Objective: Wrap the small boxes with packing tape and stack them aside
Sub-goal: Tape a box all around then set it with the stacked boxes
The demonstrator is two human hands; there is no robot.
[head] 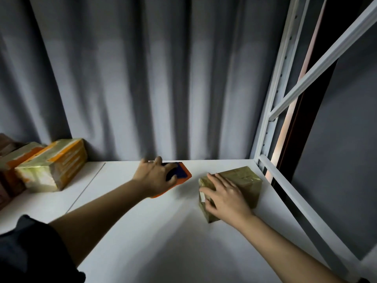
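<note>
A small tape-wrapped brownish box (pixel 244 180) lies on the white table (pixel 163 231) at the right, near the shelf frame. My right hand (pixel 224 197) rests on its top and near-left edge, with the fingers spread over it. Further left, my left hand (pixel 156 176) grips an orange and dark blue object (pixel 183 173) that lies flat near the table's back edge; whether it is a box or a tape tool is unclear. At the far left stand wrapped boxes (pixel 55 164) with orange markings, side by side.
A grey curtain (pixel 142 78) hangs right behind the table. A white metal shelf frame (pixel 275 119) with a diagonal brace borders the table's right side. More boxes (pixel 6 160) sit at the left edge, partly out of view.
</note>
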